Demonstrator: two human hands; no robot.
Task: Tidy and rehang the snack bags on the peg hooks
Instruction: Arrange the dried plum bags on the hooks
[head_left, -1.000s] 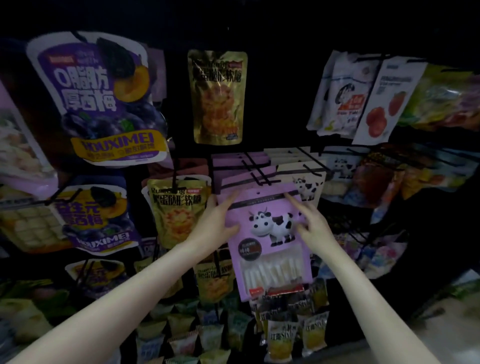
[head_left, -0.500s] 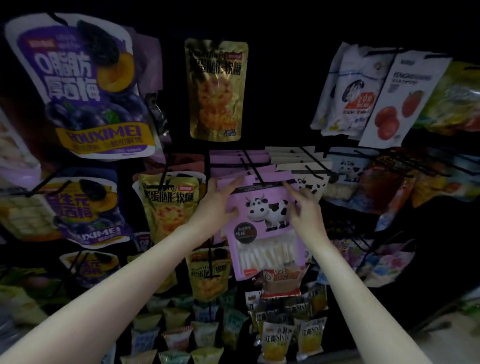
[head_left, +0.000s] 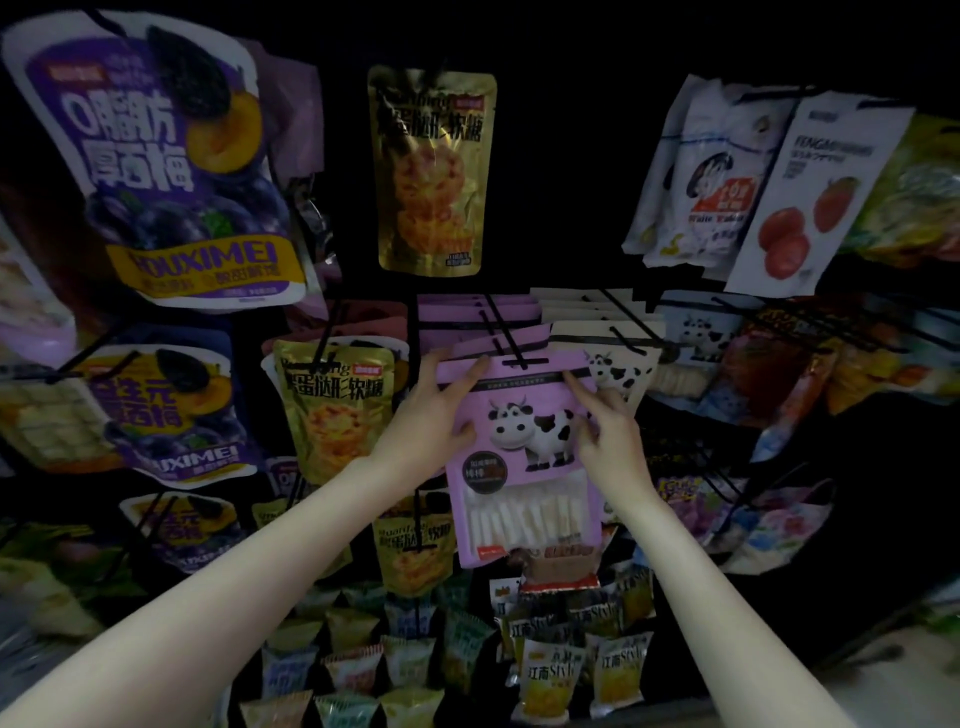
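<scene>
A: Where is the cow bag (head_left: 524, 457)?

B: In the middle of the rack, at the near end of a black peg hook (head_left: 506, 332). Its top edge sits right at the hook's tip; whether the hole is threaded on, I cannot tell. More pink bags (head_left: 467, 312) hang behind it on the same hook.

A: And the hands?

B: Both are on that bag. The left hand (head_left: 436, 410) holds its left edge, fingers spread up over the top corner and thumb on the front beside the cow. The right hand (head_left: 605, 421) pinches the right edge, forefinger stretched up to the dark strip near the top.

A: What hangs around it?

B: Just right, white cow bags (head_left: 618, 371) on the next hook. Left, a gold bag (head_left: 332, 410), and another gold one (head_left: 431, 171) higher up. Far left, big purple plum bags (head_left: 161, 161). Upper right, a white pack with red fruit (head_left: 810, 192). Below, small yellow packets (head_left: 550, 680) stand in rows.
</scene>
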